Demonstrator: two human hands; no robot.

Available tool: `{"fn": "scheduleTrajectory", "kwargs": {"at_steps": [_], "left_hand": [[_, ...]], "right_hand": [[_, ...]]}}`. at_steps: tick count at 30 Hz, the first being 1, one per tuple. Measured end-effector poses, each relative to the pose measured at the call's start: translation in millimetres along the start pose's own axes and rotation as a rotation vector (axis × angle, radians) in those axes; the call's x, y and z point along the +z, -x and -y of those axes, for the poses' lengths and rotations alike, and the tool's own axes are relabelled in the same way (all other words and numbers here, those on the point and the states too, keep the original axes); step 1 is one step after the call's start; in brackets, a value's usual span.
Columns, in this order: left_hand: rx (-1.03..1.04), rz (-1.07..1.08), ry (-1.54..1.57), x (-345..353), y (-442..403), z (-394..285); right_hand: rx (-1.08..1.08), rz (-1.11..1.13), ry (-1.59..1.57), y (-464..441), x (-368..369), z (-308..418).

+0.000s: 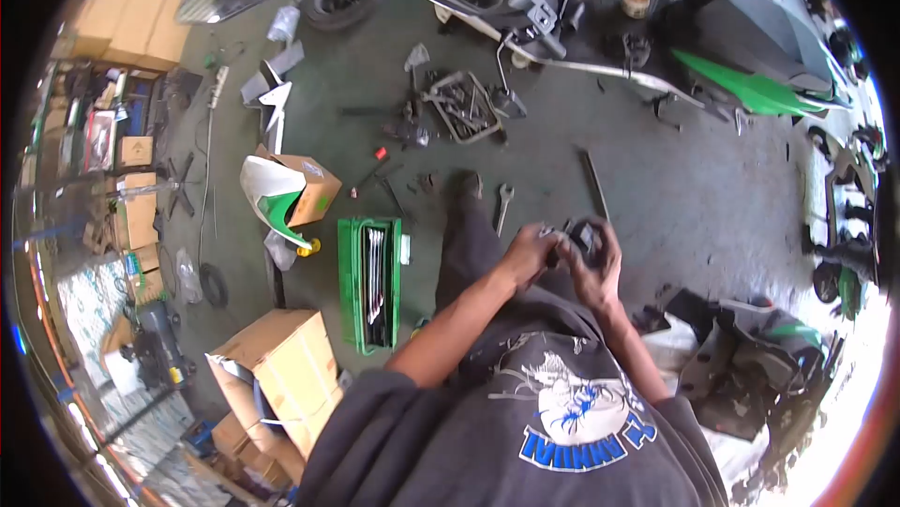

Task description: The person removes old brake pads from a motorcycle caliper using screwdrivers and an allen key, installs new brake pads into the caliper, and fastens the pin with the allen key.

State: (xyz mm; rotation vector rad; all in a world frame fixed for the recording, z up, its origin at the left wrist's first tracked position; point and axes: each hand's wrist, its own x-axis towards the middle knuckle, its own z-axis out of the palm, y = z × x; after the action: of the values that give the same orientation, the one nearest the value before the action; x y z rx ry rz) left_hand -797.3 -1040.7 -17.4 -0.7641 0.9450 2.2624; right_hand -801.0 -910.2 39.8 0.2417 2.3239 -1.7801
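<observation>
The right hand (605,268) was curled around a small, dark, lumpy part (587,237), just beside the left hand (532,252). The left fingers were bent in close, but I could not tell what they gripped. The part seemed hard, stiff and light enough for 1 hand, maybe slippery if greasy, and best held by its outer sides. Fingers hid much of it, so its full shape was hard to see. Ahead of the left hand lay a silver metal wrench (502,211); farther left sat a long green toolbox (350,287).
</observation>
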Motion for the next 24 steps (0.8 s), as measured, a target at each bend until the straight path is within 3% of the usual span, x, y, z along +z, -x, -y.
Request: {"fn": "scheduleTrajectory", "kwargs": {"at_steps": [2, 3, 4, 6, 7, 8, 10, 12, 13, 14, 17, 18, 19, 20, 21, 22, 23, 24], "left_hand": [[0.068, 0.241, -0.439, -7.2, -30.6, -5.9], [-0.043, 0.164, -0.312, -10.9, -45.4, -2.1], [-0.027, 0.007, -0.603, -5.2, -47.6, -20.2], [-0.053, -0.012, -0.847, -4.9, -57.4, -43.2], [-0.099, 0.026, -0.912, -17.1, -64.9, -40.2], [-0.022, 0.027, -1.122, -37.7, -77.7, -27.3], [0.044, 0.079, -1.370, -71.2, -121.9, -7.3], [-0.111, -0.033, -1.373, -101.4, -156.6, 10.1], [-0.090, 0.004, -1.492, -100.2, -174.4, 7.4], [-0.283, 0.146, -1.516, -103.9, -198.1, 7.0], [-0.308, 0.228, -1.764, -170.2, -258.4, 61.9], [-0.481, 0.301, -1.924, -205.9, -275.9, 73.3], [-0.667, 0.369, -2.069, -240.6, -286.4, 82.7], [-0.546, 0.254, -2.120, -273.4, -291.9, 72.4], [-0.522, 0.206, -2.254, -331.5, -304.8, 68.2], [-0.546, -0.024, -2.104, -365.0, -329.8, 56.8], [-0.259, -0.335, -1.867, -425.3, -354.7, 58.4], [-0.316, -0.326, -1.403, -426.1, -391.6, 44.2]], "right_hand": [[0.077, -0.090, -0.147, -24.4, 12.3, 24.2], [0.230, -0.161, -0.151, -32.5, 13.8, 6.8], [0.287, -0.257, -0.284, -42.6, 19.5, 8.7], [0.392, -0.334, -0.106, -57.6, 22.4, -10.7], [0.190, -0.681, 0.180, -63.8, 42.6, -41.8], [0.233, -0.741, 0.159, -72.6, 44.2, -54.5], [0.660, -0.738, -0.780, -89.8, 47.0, -91.0], [0.601, -0.906, -0.927, -103.7, 73.4, -140.4], [0.599, -0.990, -0.986, -107.7, 82.5, -164.3], [0.599, -1.068, -1.035, -110.5, 89.3, -195.2], [0.680, -1.301, -0.900, -116.1, 98.7, -293.8], [0.691, -1.424, -0.479, -117.5, 96.4, -333.2], [0.727, -1.326, -0.318, -120.0, 64.1, -334.3], [0.628, -1.415, -0.599, -136.9, 31.0, -332.4], [0.446, -1.394, -0.610, -140.0, 10.9, -348.7], [0.411, -1.433, -0.717, -143.1, 4.7, -359.6], [0.474, -1.386, -0.786, -137.0, 17.2, -373.4], [0.531, -1.323, -0.860, -130.8, 33.2, -382.7]]}}
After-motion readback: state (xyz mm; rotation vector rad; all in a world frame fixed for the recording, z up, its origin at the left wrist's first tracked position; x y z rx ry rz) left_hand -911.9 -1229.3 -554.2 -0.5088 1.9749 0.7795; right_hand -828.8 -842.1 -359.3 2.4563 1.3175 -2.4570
